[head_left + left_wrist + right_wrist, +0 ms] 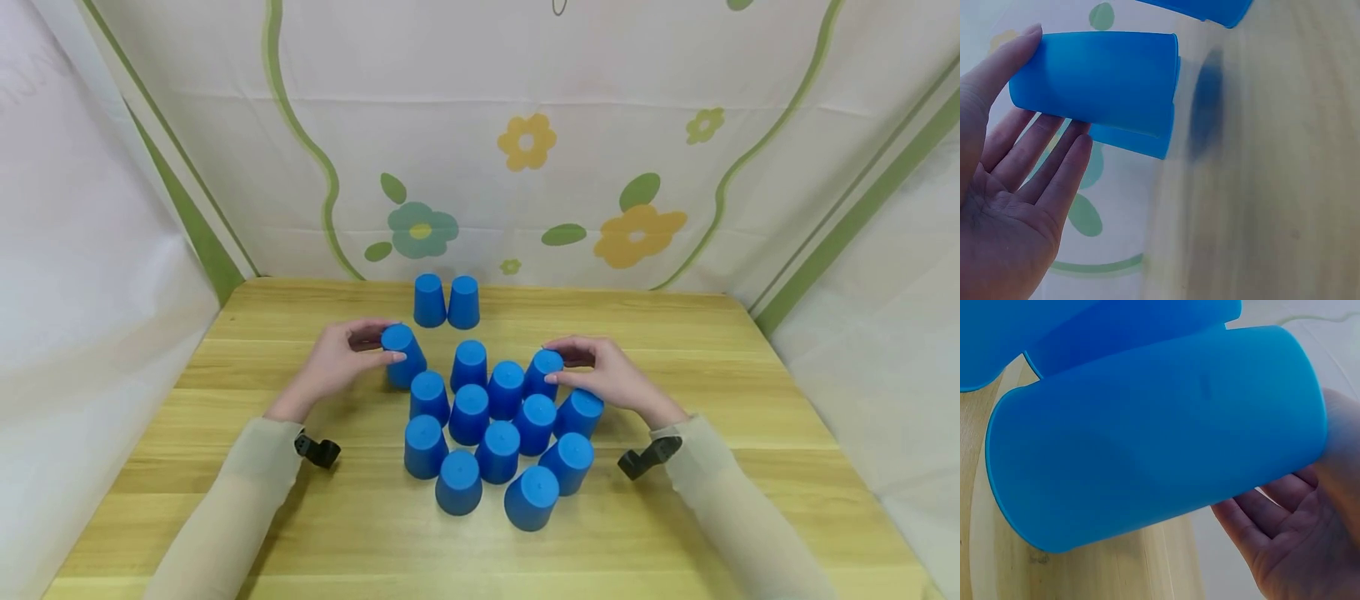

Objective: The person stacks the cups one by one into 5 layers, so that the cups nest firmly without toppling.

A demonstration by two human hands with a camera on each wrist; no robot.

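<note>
My left hand (341, 358) pinches an upside-down blue plastic cup (403, 358) between thumb and fingers, left of the cluster. In the left wrist view that cup (1097, 78) hangs a little off the table, with a dark shadow beyond its rim. On the other side, my right hand (600, 367) holds another upturned blue cup (543, 371) by its upper part, at the cluster's back right. A nearer cup (1154, 437) fills much of the right wrist view and covers part of that hand. Several more upturned blue cups (470, 414) stand close together between and in front of the hands.
Two upturned blue cups (447, 302) stand side by side near the back edge of the wooden table (675, 533). Behind the table hangs a white curtain (450, 142) with flowers and green lines. A dark wrist camera (318, 451) is strapped to each sleeve.
</note>
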